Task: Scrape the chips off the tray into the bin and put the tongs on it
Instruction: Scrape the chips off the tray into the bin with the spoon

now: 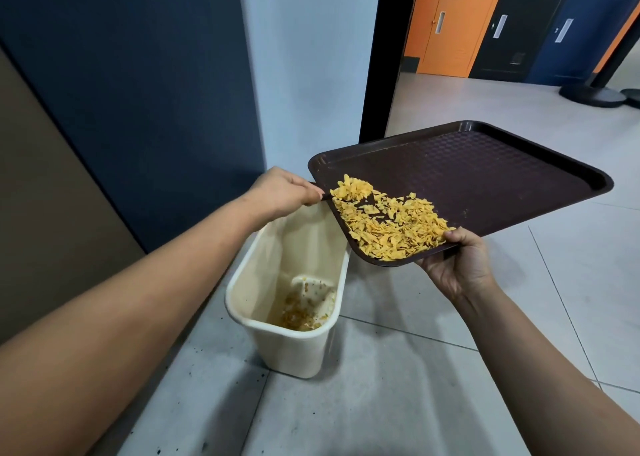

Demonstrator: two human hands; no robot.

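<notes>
A dark brown tray (485,178) hangs tilted over the floor, its low near-left corner above a cream bin (287,344). Yellow broken chips (391,227) lie heaped in that low corner. My right hand (457,265) grips the tray's near edge from below, thumb on the rim beside the chips. My left hand (284,192) is closed around dark tongs (325,196); only a short piece shows past my fingers, its tip buried in the top of the chip pile. The bin's bottom holds some chip crumbs.
The bin stands on grey floor tiles against a dark blue wall panel (138,91) and a white pillar (304,67). Beyond a black door frame (384,57) lies open tiled floor with orange, black and blue doors and black stanchion bases (592,93).
</notes>
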